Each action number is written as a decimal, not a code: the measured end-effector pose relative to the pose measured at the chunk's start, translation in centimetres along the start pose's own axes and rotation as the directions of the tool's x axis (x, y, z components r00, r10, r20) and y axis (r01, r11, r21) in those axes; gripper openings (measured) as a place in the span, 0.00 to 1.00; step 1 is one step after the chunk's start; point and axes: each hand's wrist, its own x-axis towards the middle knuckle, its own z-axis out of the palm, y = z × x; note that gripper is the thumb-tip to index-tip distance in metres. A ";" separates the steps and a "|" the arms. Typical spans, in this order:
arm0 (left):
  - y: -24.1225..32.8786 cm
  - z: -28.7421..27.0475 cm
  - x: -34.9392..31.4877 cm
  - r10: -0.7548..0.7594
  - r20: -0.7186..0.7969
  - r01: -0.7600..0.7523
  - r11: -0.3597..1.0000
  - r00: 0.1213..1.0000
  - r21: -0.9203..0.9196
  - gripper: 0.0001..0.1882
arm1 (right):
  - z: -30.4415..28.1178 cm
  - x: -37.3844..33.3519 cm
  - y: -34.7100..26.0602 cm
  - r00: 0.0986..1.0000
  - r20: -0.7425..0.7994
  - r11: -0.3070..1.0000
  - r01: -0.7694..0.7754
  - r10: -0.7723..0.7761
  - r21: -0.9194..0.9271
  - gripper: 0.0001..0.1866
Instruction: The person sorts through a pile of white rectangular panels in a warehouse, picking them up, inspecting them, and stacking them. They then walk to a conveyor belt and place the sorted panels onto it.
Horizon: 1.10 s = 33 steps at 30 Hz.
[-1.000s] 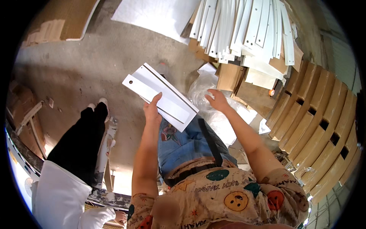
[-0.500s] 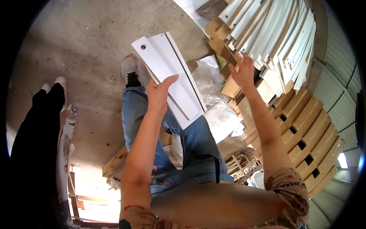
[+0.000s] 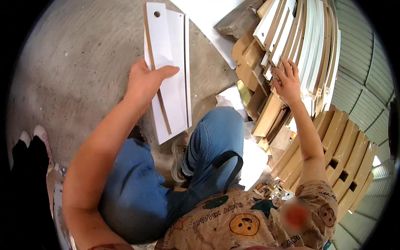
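Observation:
My left hand is closed on white boards, its thumb lying across their face. On top is a narrow white board with a round hole near its far end and a brown edge. Under it lies a wider white board with a dark groove along one side. To the right, my right hand reaches to a tall stack of white boards, with its fingers apart at the near ends of the boards. Whether the fingertips press on a board cannot be made out.
Wrapped brown cartons are piled at the right. Torn cardboard and a wooden board lie beside the stack. A white sheet is on the concrete floor. Another person's dark-clad legs stand at the left.
My left hand has moved up and left with the boards, which now stand more upright in view. My right hand has come to the stack. My legs are now bent more deeply.

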 end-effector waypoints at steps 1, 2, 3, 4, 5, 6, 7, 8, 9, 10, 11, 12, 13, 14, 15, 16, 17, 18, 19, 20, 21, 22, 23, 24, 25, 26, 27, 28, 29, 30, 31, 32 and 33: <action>-1.0 -0.3 0.8 -0.010 0.009 0.010 1.000 1.000 -0.011 0.20 | 0.3 0.1 0.0 1.000 -0.018 1.000 0.006 -0.006 -0.019 0.18; -1.8 -0.4 0.9 -0.034 0.016 0.034 0.999 0.999 -0.024 0.21 | 0.1 -0.2 -0.2 0.999 -0.035 1.000 0.009 -0.009 -0.003 0.18; -2.6 -0.5 1.0 -0.060 0.021 0.060 0.997 0.998 -0.039 0.21 | 0.3 -0.2 -0.2 0.999 -0.045 1.000 0.002 -0.002 -0.002 0.18; -3.3 -0.7 1.1 -0.104 0.036 0.105 0.993 0.994 -0.054 0.23 | 0.5 -0.2 -0.3 0.998 -0.056 1.000 -0.002 0.002 -0.002 0.17; -4.4 -0.9 0.7 -0.099 0.062 0.104 0.991 0.993 -0.081 0.23 | 0.4 -0.3 -0.3 0.998 -0.060 1.000 0.000 0.000 0.004 0.17; -5.8 -1.2 0.4 -0.090 0.085 0.099 0.989 0.992 -0.111 0.23 | 0.2 -0.3 -0.3 0.998 -0.051 0.998 0.021 -0.024 -0.055 0.16; -6.9 -1.5 -0.1 -0.080 0.106 0.094 0.985 0.991 -0.143 0.23 | -0.2 -0.4 -0.4 0.998 -0.042 0.993 0.045 -0.050 -0.113 0.16; -6.7 -1.5 -1.3 -0.090 0.119 0.112 0.976 0.989 -0.190 0.23 | -0.6 -0.7 -0.4 0.997 -0.034 0.983 0.059 -0.066 -0.172 0.16; -7.3 -2.0 -1.4 -0.112 0.147 0.139 0.973 0.983 -0.187 0.24 | -0.6 -0.7 -0.6 0.998 -0.028 0.985 0.057 -0.062 -0.164 0.15; -8.2 -2.8 -1.4 -0.134 0.174 0.166 0.969 0.976 -0.182 0.24 | -0.6 -0.7 -0.7 0.998 -0.022 0.987 0.054 -0.058 -0.154 0.14; -8.8 -3.4 -1.1 -0.152 0.205 0.190 0.966 0.967 -0.177 0.25 | -0.5 -0.8 -0.7 0.998 -0.018 0.988 0.049 -0.052 -0.149 0.14; -9.0 -3.9 -0.8 -0.212 0.145 0.234 0.961 0.966 -0.150 0.25 | -0.1 -0.9 -0.8 0.998 -0.050 0.992 0.039 -0.046 -0.122 0.13; -9.5 -4.4 -0.6 -0.202 0.130 0.223 0.960 0.971 -0.171 0.24 | 0.4 -0.7 -0.8 0.995 -0.087 0.994 0.038 -0.047 -0.104 0.12; -10.2 -5.0 -0.5 -0.190 0.115 0.209 0.959 0.975 -0.190 0.23 | 0.6 -0.6 -0.9 0.994 -0.102 0.996 0.031 -0.040 -0.087 0.12; -10.8 -5.4 -0.3 -0.179 0.101 0.196 0.958 0.979 -0.207 0.23 | 0.7 -0.5 -0.8 0.993 -0.117 0.997 0.024 -0.032 -0.069 0.11; -11.5 -5.5 -0.3 -0.176 0.083 0.190 0.958 0.981 -0.217 0.24 | 0.5 -0.6 -0.8 0.996 -0.092 0.997 0.009 -0.016 -0.078 0.11; -11.9 -5.8 -0.2 -0.180 0.073 0.191 0.961 0.981 -0.199 0.24 | 0.4 -0.4 -0.9 0.997 -0.077 0.997 0.001 -0.007 -0.077 0.11; -12.1 -5.9 -0.2 -0.184 0.062 0.192 0.964 0.981 -0.182 0.24 | 0.1 -0.4 -0.9 0.998 -0.069 0.998 -0.003 -0.002 -0.070 0.11; -12.4 -6.0 -0.1 -0.187 0.050 0.193 0.967 0.981 -0.164 0.25 | -0.3 -0.4 -1.0 0.998 -0.060 0.998 -0.008 0.004 -0.063 0.11; -12.7 -6.0 0.1 -0.169 0.070 0.179 0.964 0.983 -0.194 0.25 | -0.3 -0.5 -0.8 0.997 -0.074 0.999 -0.005 0.001 -0.049 0.11; -12.9 -5.9 0.2 -0.158 0.065 0.168 0.964 0.985 -0.207 0.25 | 0.0 -0.6 -0.6 0.996 -0.087 0.999 0.000 -0.003 -0.037 0.11; -12.9 -5.8 0.3 -0.149 0.060 0.158 0.962 0.987 -0.222 0.24 | 0.1 -0.5 -0.3 0.995 -0.098 1.000 0.005 -0.008 -0.025 0.11; -13.0 -5.6 0.1 -0.154 0.052 0.162 0.959 0.987 -0.234 0.24 | 0.4 -0.6 -0.3 0.993 -0.120 1.000 0.007 -0.010 -0.024 0.11; -13.0 -5.5 0.1 -0.146 0.053 0.154 0.962 0.988 -0.227 0.23 | 0.6 -0.6 -0.4 0.990 -0.139 1.000 0.009 -0.012 -0.024 0.11; -12.8 -5.5 0.3 -0.139 0.055 0.148 0.964 0.989 -0.222 0.23 | 0.8 -0.5 -0.3 0.987 -0.157 1.000 0.013 -0.017 -0.026 0.12; -12.7 -5.7 0.0 -0.145 0.052 0.153 0.965 0.988 -0.212 0.22 | 1.1 -0.5 -0.5 0.984 -0.177 0.999 0.025 -0.031 -0.038 0.11; -12.7 -5.8 -0.1 -0.145 0.035 0.150 0.967 0.989 -0.206 0.22 | 1.2 -0.4 -0.5 0.985 -0.169 0.999 0.025 -0.033 -0.048 0.11; -12.7 -5.7 0.0 -0.147 0.019 0.148 0.968 0.989 -0.202 0.22 | 1.0 -0.3 -0.5 0.987 -0.160 0.998 0.026 -0.035 -0.060 0.11; -12.6 -5.8 -0.1 -0.150 -0.002 0.147 0.969 0.989 -0.198 0.21 | 1.0 -0.2 -0.7 0.988 -0.150 0.997 0.031 -0.041 -0.068 0.11; -12.3 -5.8 -0.2 -0.163 0.000 0.160 0.969 0.987 -0.190 0.22 | 0.9 -0.3 -0.8 0.990 -0.138 0.998 0.020 -0.029 -0.064 0.11; -12.3 -5.8 -0.4 -0.166 0.015 0.166 0.965 0.986 -0.201 0.22 | 0.6 -0.3 -0.9 0.993 -0.115 0.999 0.015 -0.020 -0.049 0.10; -12.4 -5.8 -0.3 -0.161 0.029 0.164 0.963 0.986 -0.216 0.23 | 0.7 -0.3 -0.8 0.992 -0.120 0.998 0.028 -0.036 -0.065 0.09; -12.4 -5.9 -0.3 -0.156 0.044 0.162 0.959 0.987 -0.231 0.23 | 0.7 -0.3 -0.8 0.991 -0.126 0.996 0.042 -0.052 -0.080 0.08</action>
